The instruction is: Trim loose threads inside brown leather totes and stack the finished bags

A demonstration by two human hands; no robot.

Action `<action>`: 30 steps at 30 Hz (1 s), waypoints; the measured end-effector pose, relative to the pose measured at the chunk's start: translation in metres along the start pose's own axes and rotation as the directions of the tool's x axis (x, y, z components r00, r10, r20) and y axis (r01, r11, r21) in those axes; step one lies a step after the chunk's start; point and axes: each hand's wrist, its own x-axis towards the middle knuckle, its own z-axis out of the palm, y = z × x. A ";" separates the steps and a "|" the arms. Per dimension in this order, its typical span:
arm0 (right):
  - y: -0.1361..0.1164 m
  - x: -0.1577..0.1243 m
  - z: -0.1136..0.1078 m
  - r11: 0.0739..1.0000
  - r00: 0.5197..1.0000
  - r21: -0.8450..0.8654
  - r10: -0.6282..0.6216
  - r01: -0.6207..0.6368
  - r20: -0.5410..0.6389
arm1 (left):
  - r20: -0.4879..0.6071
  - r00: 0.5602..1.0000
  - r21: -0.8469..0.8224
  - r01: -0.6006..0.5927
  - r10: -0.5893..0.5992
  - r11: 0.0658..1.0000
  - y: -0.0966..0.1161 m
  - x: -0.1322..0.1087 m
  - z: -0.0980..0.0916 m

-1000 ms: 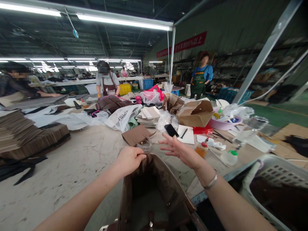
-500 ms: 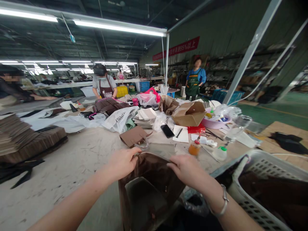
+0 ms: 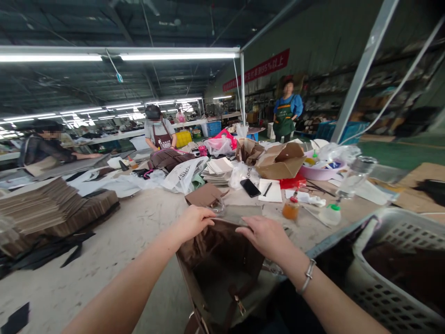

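An open brown bag (image 3: 222,260) stands at the near edge of the table, its dark inside facing me and a strap with a metal clasp showing low in it. My left hand (image 3: 194,222) pinches the bag's far rim at its left corner. Further right, my right hand (image 3: 266,232) holds the same rim between thumb and fingers, with a bracelet on that wrist. Just beyond the rim lies a brown flap piece (image 3: 205,195) with a clear plastic loop beside it.
Stacked brown pieces (image 3: 45,206) lie at the left. A phone (image 3: 250,188), a notepad (image 3: 270,190), a glue bottle (image 3: 290,208) and a green-capped bottle (image 3: 332,214) sit beyond my hands. A white basket (image 3: 399,260) stands right. Several people are in the background.
The view has shifted left, so the table things appear further right. Both hands still hold the rim, now closer together, and a strap with a clasp shows inside the bag.
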 end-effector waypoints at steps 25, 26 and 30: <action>-0.028 0.033 0.018 0.963 0.958 -0.024 -0.271 0.269 -0.090 | -0.056 0.982 0.181 -0.168 0.180 0.969 -0.005 -0.012 0.006; -0.028 0.034 0.018 0.961 0.957 -0.022 -0.276 0.275 -0.085 | -0.054 0.980 0.168 -0.178 0.189 0.970 -0.004 -0.011 0.005; -0.025 0.035 0.014 0.972 0.972 0.020 -0.234 0.235 -0.024 | -0.033 0.987 0.151 -0.153 0.160 0.977 0.000 -0.005 0.006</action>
